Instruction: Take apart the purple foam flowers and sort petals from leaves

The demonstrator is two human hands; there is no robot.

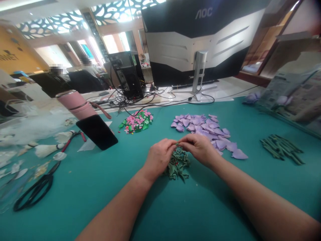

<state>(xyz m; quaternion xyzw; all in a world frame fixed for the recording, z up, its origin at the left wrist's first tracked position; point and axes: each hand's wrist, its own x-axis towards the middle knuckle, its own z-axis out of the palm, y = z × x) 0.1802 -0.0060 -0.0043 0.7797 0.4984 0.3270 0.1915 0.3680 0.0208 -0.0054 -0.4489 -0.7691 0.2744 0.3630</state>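
Note:
My left hand (160, 154) and my right hand (198, 147) meet fingertip to fingertip above a pile of small green plastic pieces (179, 167). Both are closed in a pinch on a small green piece (177, 144), mostly covered by the fingers; its exact shape cannot be made out. The pile below holds leaf-like and ring-shaped parts with a few red bits. Just beyond my right hand lies a spread of light purple petals (200, 125). Further left, past my left hand, is a heap of pink flower and green leaf pieces (137, 121).
Green stem pieces (282, 149) lie at the right. On the left are black scissors (37, 190), a shuttlecock (47, 150), a phone (97, 131) and a pink bottle (77, 104). A monitor (173, 50) and tangled cables (150, 98) stand behind the green mat (100, 187). Two people sit far back.

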